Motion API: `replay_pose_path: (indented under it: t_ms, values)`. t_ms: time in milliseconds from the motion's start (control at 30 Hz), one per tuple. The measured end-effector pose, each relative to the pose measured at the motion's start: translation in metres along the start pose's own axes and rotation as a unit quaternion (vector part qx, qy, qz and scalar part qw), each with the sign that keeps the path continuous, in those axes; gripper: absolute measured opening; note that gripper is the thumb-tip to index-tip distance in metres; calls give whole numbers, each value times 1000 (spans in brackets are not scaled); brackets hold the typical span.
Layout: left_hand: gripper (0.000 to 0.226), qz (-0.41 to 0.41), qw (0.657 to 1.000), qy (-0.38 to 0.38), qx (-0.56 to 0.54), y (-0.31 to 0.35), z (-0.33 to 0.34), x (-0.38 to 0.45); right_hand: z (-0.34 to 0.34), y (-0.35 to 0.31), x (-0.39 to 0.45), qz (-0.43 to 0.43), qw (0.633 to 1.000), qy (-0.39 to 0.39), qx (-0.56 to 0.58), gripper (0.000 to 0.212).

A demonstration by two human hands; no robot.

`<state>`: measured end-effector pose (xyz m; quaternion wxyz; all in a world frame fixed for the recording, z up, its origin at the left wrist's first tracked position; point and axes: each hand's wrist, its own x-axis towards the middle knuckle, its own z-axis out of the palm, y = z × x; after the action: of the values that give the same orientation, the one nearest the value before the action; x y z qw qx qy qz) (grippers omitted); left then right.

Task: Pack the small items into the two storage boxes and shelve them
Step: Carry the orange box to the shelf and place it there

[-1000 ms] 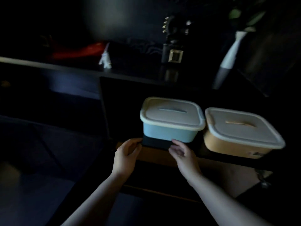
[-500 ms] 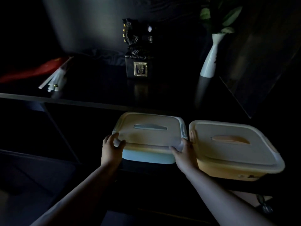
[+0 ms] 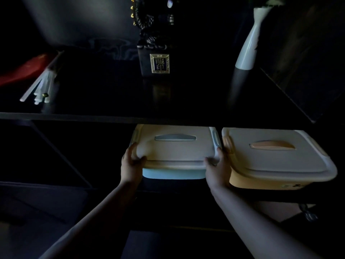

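Gripping the blue box (image 3: 173,173) at its two front corners, the left hand (image 3: 131,163) and right hand (image 3: 216,165) face the shelf opening — straight ahead, orange box (image 3: 265,181) just beside.

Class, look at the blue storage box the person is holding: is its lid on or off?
On. The pale lid sits flat over the blue storage box, its rim overhanging the front, with both side latches up.

Pale blue box (image 3: 173,173), orange box (image 3: 261,182), both cream-lidded; white vase (image 3: 246,51); black shelf (image 3: 112,101).
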<state>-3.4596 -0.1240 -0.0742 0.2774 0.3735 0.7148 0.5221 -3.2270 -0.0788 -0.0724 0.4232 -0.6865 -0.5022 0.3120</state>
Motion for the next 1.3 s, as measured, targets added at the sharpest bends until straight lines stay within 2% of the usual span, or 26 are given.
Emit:
replay_pose_path:
  t_ms: [333, 433, 567, 700, 833, 1033, 1167, 1300]
  values:
    - [64, 7, 997, -1, -74, -9, -20, -32, -12, 18, -38, -20, 998, 45, 39, 52]
    - [68, 6, 995, -11, -98, -20, -32, -39, -17, 25, -44, -8, 998, 27, 62, 61]
    - [82, -35, 995, -47, -84, -24, -41, -24, -21, 29, -27, 36, 996, -7, 78, 65]
    - [60, -47, 991, -91, -88, -21, -39, 2, -15, 29, -1, 84, 990, -34, 113, 64]
    - [63, -65, 992, -72, -84, -17, -36, 26, -5, 31, 10, 111, 979, -17, 172, 64]
    - [65, -114, 981, -61, -148, -17, -29, 30, -3, 36, 10, 118, 968, -18, 222, 63]
    - [67, -112, 976, -57, -175, -18, -35, 11, -13, 41, 2, 82, 977, -11, 196, 63]
    - [73, -114, 978, -8, -178, -18, -45, -26, -24, 44, -11, 88, 969, -31, 228, 56]
